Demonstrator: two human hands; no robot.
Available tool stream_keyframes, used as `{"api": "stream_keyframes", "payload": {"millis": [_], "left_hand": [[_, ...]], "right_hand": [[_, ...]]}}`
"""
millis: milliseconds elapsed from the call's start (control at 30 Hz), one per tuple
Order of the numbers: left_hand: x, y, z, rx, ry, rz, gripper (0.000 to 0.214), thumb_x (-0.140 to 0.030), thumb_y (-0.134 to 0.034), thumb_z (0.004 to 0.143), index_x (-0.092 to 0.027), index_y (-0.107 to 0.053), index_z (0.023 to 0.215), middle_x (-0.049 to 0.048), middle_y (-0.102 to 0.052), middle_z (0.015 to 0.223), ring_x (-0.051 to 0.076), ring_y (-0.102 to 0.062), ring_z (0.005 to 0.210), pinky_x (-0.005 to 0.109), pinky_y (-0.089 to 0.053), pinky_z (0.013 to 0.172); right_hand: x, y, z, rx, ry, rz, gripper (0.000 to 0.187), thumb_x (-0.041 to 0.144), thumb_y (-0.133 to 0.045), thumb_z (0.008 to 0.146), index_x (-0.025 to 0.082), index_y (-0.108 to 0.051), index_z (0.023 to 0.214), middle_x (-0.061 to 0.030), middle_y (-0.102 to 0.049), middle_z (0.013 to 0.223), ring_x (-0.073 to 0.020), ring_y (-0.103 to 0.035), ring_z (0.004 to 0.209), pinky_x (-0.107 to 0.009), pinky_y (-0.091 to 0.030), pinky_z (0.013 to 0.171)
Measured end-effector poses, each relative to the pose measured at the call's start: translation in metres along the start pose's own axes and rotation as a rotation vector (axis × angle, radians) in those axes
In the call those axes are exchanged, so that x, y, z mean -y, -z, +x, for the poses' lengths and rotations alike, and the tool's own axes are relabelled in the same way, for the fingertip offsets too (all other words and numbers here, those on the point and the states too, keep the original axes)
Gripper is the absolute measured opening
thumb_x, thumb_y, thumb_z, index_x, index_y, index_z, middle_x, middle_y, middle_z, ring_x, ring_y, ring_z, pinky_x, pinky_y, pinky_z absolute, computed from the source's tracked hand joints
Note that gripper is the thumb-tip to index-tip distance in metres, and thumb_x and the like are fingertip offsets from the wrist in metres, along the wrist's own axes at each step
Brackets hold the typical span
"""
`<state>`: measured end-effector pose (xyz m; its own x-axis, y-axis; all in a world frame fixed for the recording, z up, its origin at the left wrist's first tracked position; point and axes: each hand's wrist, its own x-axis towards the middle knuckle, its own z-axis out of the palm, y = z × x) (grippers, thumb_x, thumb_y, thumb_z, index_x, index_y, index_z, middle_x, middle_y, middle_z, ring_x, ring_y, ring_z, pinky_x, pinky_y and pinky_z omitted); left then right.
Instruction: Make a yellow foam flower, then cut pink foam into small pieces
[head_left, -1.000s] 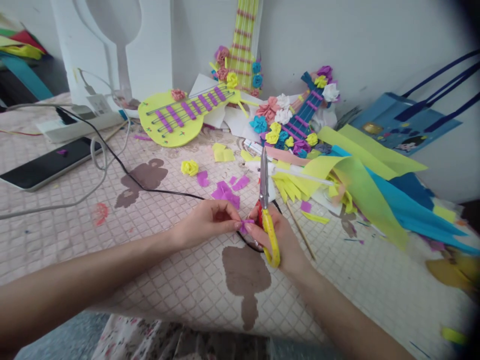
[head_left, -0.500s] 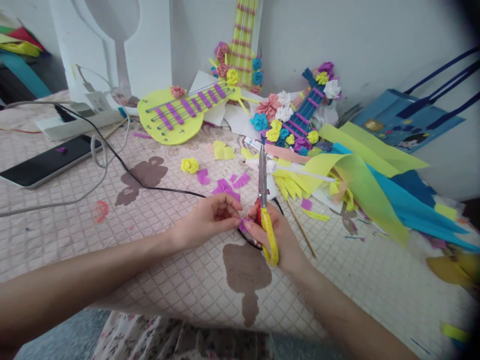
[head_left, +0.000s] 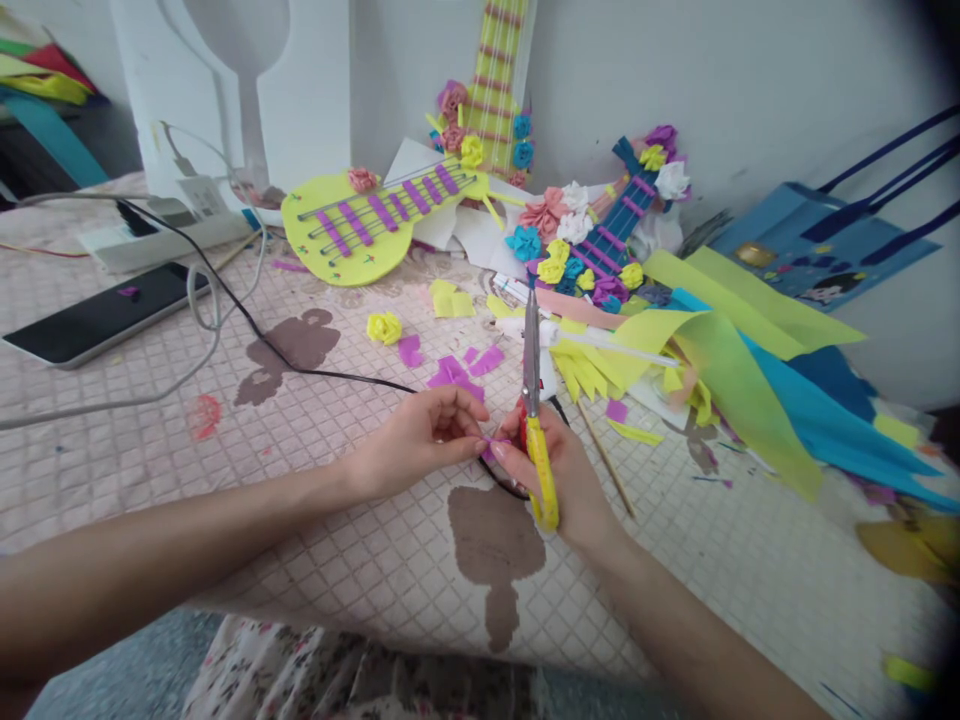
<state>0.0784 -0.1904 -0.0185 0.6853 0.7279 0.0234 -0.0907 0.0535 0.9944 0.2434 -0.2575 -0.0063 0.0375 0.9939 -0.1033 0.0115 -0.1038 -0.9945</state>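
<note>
Between my fingertips is a small piece of purple paper (head_left: 491, 449), pinched from both sides. My left hand (head_left: 424, 440) grips its left end with thumb and fingers. My right hand (head_left: 566, 475) pinches the other end and also carries a pair of scissors (head_left: 538, 430) with yellow and red handles, blades closed and pointing away from me. Just beyond my hands lie purple paper scraps (head_left: 454, 376). A yellow paper flower (head_left: 384, 328) rests farther left.
A yellow paper guitar (head_left: 360, 235) and a blue one with paper flowers (head_left: 619, 225) are at the back. A black cable (head_left: 337, 378) runs beneath my hands. A phone (head_left: 105, 312) lies left; a wooden stick (head_left: 606, 460) and crepe paper strips (head_left: 780, 400) lie right.
The whole view has shifted slightly, so things appear a little farther right. Both hands keep the same pinch on the purple paper, and the scissors stay in my right hand.
</note>
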Motion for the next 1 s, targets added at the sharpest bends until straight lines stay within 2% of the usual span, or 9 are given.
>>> {"api": "stream_keyframes", "payload": {"millis": [400, 700, 867, 1000], "left_hand": [[-0.0040, -0.0021, -0.0007, -0.006, 0.018, -0.004, 0.025, -0.024, -0.068, 0.076, -0.012, -0.053, 0.091, 0.0011, -0.062, 0.072, 0.011, -0.060, 0.066, 0.024, -0.046, 0.064], [-0.0033, -0.0021, -0.0004, -0.025, 0.047, 0.010, 0.028, -0.024, -0.071, 0.074, -0.013, -0.053, 0.092, -0.0008, -0.062, 0.066, 0.010, -0.059, 0.061, 0.022, -0.046, 0.060], [-0.0015, -0.0003, 0.0000, 0.007, 0.040, 0.006, 0.027, -0.026, -0.072, 0.074, -0.013, -0.054, 0.090, 0.0018, -0.064, 0.072, 0.012, -0.063, 0.068, 0.025, -0.049, 0.066], [-0.0015, -0.0007, -0.0006, 0.044, 0.059, -0.027, 0.034, -0.025, -0.075, 0.071, -0.013, -0.053, 0.096, 0.0044, -0.065, 0.084, 0.014, -0.064, 0.077, 0.028, -0.051, 0.072]], "right_hand": [[0.0057, -0.0021, -0.0004, -0.028, -0.013, -0.057, 0.028, 0.029, -0.071, 0.067, 0.023, -0.047, 0.082, 0.0052, -0.051, 0.067, -0.0075, -0.038, 0.048, -0.022, -0.027, 0.042], [0.0097, -0.0043, 0.0002, -0.046, 0.003, -0.056, 0.030, 0.025, -0.073, 0.064, 0.022, -0.046, 0.075, 0.0058, -0.052, 0.067, -0.0087, -0.044, 0.053, -0.023, -0.036, 0.049], [0.0073, -0.0035, 0.0001, -0.042, 0.010, -0.090, 0.030, 0.027, -0.073, 0.065, 0.022, -0.046, 0.077, 0.0049, -0.054, 0.067, -0.0095, -0.047, 0.054, -0.023, -0.038, 0.050], [0.0080, -0.0028, 0.0003, -0.086, 0.068, -0.125, 0.028, 0.034, -0.070, 0.069, 0.023, -0.046, 0.077, 0.0025, -0.056, 0.071, -0.0113, -0.050, 0.058, -0.025, -0.044, 0.054]]}}
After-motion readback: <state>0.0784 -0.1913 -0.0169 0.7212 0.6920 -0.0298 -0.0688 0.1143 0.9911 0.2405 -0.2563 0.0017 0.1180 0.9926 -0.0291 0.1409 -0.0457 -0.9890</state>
